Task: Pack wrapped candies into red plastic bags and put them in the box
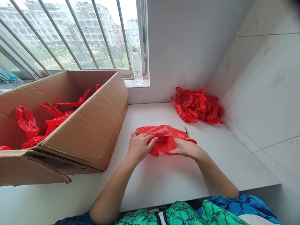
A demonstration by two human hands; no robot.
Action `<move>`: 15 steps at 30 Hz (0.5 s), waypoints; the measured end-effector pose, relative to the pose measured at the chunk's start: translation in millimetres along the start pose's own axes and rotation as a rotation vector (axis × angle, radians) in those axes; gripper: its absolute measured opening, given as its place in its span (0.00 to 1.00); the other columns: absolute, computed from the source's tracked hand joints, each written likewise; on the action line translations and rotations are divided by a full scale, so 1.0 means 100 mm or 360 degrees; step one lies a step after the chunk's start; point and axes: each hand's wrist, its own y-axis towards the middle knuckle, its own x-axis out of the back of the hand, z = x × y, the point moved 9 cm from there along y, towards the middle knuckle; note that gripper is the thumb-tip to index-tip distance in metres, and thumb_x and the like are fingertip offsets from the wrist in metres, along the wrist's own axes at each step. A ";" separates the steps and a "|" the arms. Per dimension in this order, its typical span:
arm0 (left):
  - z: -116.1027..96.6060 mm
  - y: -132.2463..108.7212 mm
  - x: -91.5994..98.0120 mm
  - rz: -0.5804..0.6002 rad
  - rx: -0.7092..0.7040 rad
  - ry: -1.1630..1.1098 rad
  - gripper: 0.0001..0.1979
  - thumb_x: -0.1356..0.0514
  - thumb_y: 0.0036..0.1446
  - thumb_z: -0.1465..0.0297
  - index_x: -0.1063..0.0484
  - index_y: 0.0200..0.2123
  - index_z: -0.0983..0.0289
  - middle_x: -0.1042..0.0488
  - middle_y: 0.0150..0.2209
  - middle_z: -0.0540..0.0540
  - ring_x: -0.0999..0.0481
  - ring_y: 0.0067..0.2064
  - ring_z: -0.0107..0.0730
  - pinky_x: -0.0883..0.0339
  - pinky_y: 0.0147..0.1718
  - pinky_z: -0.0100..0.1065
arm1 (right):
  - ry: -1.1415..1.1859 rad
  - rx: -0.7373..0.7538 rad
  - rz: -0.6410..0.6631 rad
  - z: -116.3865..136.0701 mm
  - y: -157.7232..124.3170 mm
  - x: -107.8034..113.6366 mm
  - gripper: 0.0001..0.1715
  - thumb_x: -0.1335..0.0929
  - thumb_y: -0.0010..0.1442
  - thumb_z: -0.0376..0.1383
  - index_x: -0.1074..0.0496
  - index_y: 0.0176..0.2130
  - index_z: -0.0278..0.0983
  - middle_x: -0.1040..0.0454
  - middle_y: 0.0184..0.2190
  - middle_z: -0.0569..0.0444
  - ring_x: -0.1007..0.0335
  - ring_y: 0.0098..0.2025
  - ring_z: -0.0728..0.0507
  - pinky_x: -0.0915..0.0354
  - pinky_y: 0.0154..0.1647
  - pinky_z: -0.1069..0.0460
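White counter (164,184) was seen under a barred window (70,37). One red bag (164,132) was held at its centre, pinched by the left hand (139,146) and gripped by the right hand (186,148). One cardboard box (93,131) was set at nine o'clock, one heap of bags (199,104) at two, one bottle (137,67) at twelve.

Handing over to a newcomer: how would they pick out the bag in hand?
On the white counter, right of the cardboard box, lies one red plastic bag. Unlike the heaped bags by the wall, the left hand and right hand grip it.
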 end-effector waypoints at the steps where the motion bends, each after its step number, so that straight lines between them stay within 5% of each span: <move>1: 0.01 0.00 -0.04 -0.0063 0.0043 0.0133 0.15 0.47 0.66 0.59 0.24 0.36 0.59 0.25 0.30 0.54 0.27 0.33 0.37 0.43 0.53 0.49 | 0.0000 -0.0053 0.0125 -0.01 -0.02 -0.07 0.24 0.26 0.49 0.37 0.28 0.47 0.46 0.24 0.27 0.59 0.30 0.25 0.44 0.36 0.25 0.52; 3: 0.05 -0.02 -0.11 -0.0164 0.0127 0.0352 0.13 0.40 0.60 0.61 0.26 0.44 0.61 0.25 0.40 0.60 0.26 0.41 0.45 0.44 0.54 0.53 | 0.0021 -0.0127 0.0371 -0.01 -0.05 -0.19 0.34 0.25 0.46 0.36 0.32 0.53 0.45 0.24 0.27 0.58 0.30 0.23 0.44 0.40 0.21 0.53; 7: 0.21 -0.06 -0.30 -0.0056 0.0216 0.0521 0.30 0.33 0.47 0.73 0.33 0.55 0.61 0.30 0.55 0.67 0.30 0.53 0.53 0.50 0.60 0.61 | 0.0137 -0.0029 0.0346 0.03 -0.03 -0.12 0.39 0.24 0.47 0.37 0.34 0.57 0.46 0.21 0.40 0.52 0.24 0.34 0.39 0.36 0.26 0.52; 11: 0.28 -0.06 -0.44 0.0192 0.0117 0.0404 0.38 0.36 0.43 0.80 0.36 0.60 0.60 0.32 0.59 0.67 0.34 0.59 0.57 0.60 0.62 0.70 | 0.0049 -0.0042 0.0218 -0.07 0.08 -0.08 0.26 0.27 0.55 0.40 0.30 0.53 0.43 0.21 0.35 0.53 0.24 0.32 0.40 0.35 0.26 0.51; 15: 0.23 0.01 -0.39 0.0077 -0.0012 0.0124 0.26 0.42 0.56 0.76 0.34 0.58 0.55 0.24 0.50 0.58 0.29 0.55 0.49 0.62 0.64 0.68 | -0.0075 -0.0069 -0.0133 -0.12 0.20 -0.08 0.13 0.34 0.65 0.40 0.27 0.49 0.44 0.21 0.37 0.53 0.24 0.35 0.41 0.33 0.30 0.50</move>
